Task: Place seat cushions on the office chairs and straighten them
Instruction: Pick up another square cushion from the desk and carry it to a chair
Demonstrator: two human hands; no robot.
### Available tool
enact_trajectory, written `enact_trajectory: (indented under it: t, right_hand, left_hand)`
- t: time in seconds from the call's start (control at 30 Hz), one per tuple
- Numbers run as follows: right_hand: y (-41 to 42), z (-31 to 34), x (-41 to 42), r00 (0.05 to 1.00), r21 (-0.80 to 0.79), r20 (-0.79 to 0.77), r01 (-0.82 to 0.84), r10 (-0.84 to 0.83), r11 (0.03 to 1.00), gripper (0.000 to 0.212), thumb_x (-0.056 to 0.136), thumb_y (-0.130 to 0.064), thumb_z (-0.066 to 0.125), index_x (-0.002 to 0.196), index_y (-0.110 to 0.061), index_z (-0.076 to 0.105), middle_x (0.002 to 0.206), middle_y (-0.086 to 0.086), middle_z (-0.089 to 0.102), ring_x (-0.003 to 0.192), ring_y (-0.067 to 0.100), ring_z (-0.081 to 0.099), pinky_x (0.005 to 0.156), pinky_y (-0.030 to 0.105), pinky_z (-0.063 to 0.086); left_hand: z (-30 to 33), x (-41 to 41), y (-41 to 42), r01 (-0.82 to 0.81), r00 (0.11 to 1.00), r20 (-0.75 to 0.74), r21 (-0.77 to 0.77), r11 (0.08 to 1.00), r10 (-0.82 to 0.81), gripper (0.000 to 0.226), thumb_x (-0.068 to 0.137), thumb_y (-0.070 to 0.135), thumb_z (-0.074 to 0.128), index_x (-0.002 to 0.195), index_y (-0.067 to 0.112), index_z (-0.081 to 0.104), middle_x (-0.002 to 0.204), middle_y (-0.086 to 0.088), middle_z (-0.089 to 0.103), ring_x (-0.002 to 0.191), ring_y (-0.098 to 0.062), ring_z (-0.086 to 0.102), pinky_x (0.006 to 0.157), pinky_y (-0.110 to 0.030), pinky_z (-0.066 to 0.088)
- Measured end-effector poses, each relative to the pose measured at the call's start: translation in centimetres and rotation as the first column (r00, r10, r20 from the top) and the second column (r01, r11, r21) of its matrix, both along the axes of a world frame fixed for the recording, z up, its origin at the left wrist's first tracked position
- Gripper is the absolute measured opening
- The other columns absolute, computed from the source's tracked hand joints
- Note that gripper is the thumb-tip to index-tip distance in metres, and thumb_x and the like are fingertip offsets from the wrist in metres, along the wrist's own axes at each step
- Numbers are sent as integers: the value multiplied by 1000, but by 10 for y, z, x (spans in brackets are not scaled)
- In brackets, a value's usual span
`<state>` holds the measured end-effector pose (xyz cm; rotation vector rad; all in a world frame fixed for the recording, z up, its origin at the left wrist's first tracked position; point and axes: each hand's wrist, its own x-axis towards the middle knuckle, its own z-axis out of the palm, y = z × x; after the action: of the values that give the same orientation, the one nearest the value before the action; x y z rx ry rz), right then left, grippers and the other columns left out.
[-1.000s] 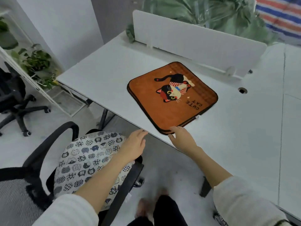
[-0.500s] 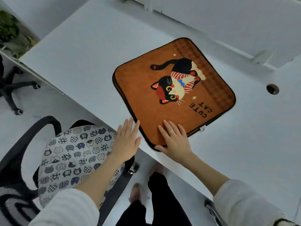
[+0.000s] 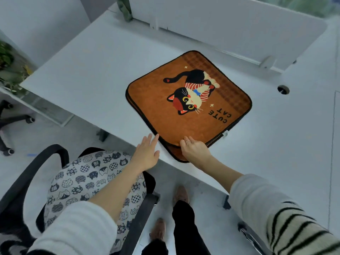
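Observation:
A stack of orange cat-print seat cushions (image 3: 187,107) lies on the white desk (image 3: 88,74), its near corner over the desk's front edge. My right hand (image 3: 195,150) pinches the top cushion's near corner, lifting it a little off the one beneath. My left hand (image 3: 147,153) reaches with straight fingers to the stack's near left edge, fingertips at the rim. Lower left, a black office chair (image 3: 35,168) carries a white cushion printed with black cat faces (image 3: 86,183); my left forearm crosses above it.
A white divider panel (image 3: 230,28) stands along the desk's back. A cable hole (image 3: 283,89) sits at the right. Another black chair base (image 3: 11,122) is on the floor at far left, by plants. My legs and shoes (image 3: 180,196) stand below the desk edge.
My right hand went from lying flat on the cushion to pinching its near corner, which now lifts slightly. My left hand moved closer to the stack's edge.

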<state>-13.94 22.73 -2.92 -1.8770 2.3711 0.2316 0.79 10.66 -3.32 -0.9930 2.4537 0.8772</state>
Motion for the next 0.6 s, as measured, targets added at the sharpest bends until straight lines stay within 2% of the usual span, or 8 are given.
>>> enact_trajectory:
  t: [0.03,0.1,0.17,0.23,0.3,0.47,0.53,0.6]
  right_hand:
    - [-3,17,-1,991,-66,97,98,-92,993,28,84,0,33,72,-5,57,66,11,64,54,29,65,42,29,47]
    - [-2,45,0,933,-144,191,334,-305,931,21,96,-8,30,89,-7,50,77,9,59,70,32,63,57,33,43]
    - [4,84,0,799,-197,393,557,-455,807,22,99,-17,33,102,-6,51,83,8,55,77,29,59,65,33,43]
    - [17,124,-2,729,-317,508,654,-459,687,23,98,-19,37,101,-4,54,80,5,54,74,24,54,63,29,38]
    - [35,169,-6,671,-371,590,719,-449,587,22,98,-18,39,86,-5,53,72,4,50,70,22,48,64,27,32]
    - [116,268,-10,514,-451,724,858,-461,248,40,98,-17,41,58,-18,37,57,-3,37,55,10,35,54,28,25]
    - [153,297,-6,469,-468,779,877,-417,113,35,98,-19,42,63,-15,44,61,-2,40,60,13,37,59,28,29]
    - [188,316,7,483,-499,774,864,-409,75,24,98,-20,43,85,-8,61,73,1,51,71,16,45,67,29,35]
  left_hand:
    - [8,2,2,-74,995,-60,93,993,80,60,100,24,33,150,18,-1,158,-10,-3,146,-25,-2,119,-40,6]
    - [27,9,8,-164,963,-171,244,956,209,58,101,27,34,150,15,7,158,-6,7,146,-21,8,117,-33,11]
    - [53,9,14,-212,924,-232,353,911,305,58,100,35,34,150,17,12,157,-1,13,144,-17,16,115,-31,16]
    - [81,7,21,-214,880,-313,411,886,357,58,99,39,34,150,20,13,157,0,15,143,-15,20,117,-31,16]
    - [113,-3,24,-180,844,-420,365,913,335,57,99,38,35,150,21,13,157,1,17,143,-17,21,118,-34,18]
    - [196,-41,60,-2,800,-580,254,967,154,57,99,38,34,149,33,7,158,2,11,144,-21,18,116,-45,22]
    - [216,-49,92,82,801,-590,272,959,99,60,98,42,34,149,34,3,159,3,8,145,-21,16,117,-44,19]
    - [229,-50,131,155,786,-611,336,929,90,62,97,48,34,149,35,3,158,5,8,145,-20,16,117,-44,20]
